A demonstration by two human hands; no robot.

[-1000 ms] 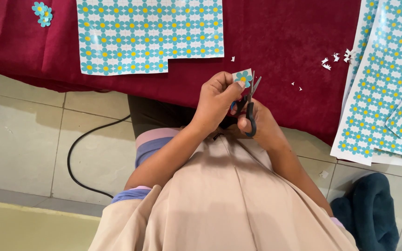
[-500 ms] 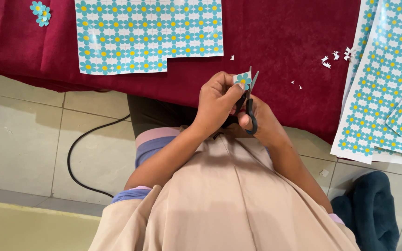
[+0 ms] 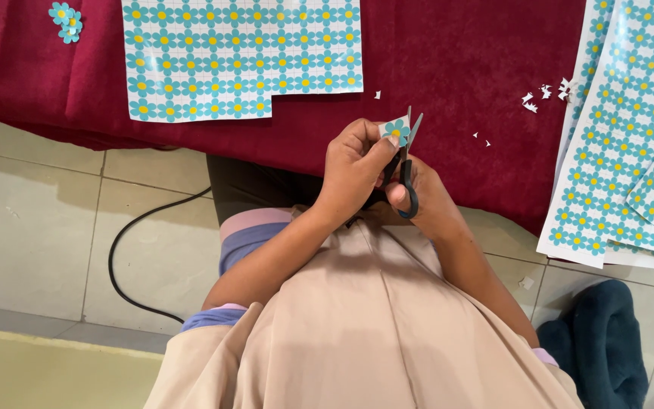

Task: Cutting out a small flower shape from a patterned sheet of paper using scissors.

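Paper flower pinched at the scissor blades above the table edge

The left hand (image 3: 353,170) gripped a small blue paper flower (image 3: 396,130) between thumb and fingers (image 3: 378,148), just left of the parted blades of the black-handled scissors (image 3: 405,163), which the right hand (image 3: 421,201) held with fingers closed through the loops. The hands hung over the edge of the table (image 3: 456,60), draped in dark red cloth. On it lay a printed flower sheet (image 3: 240,57), more sheets (image 3: 630,151) at right, white paper scraps (image 3: 545,95) and two cut flowers (image 3: 65,20). Below, a tiled floor (image 3: 32,227) with a black cable (image 3: 126,250) and a dark blue cloth (image 3: 596,341)
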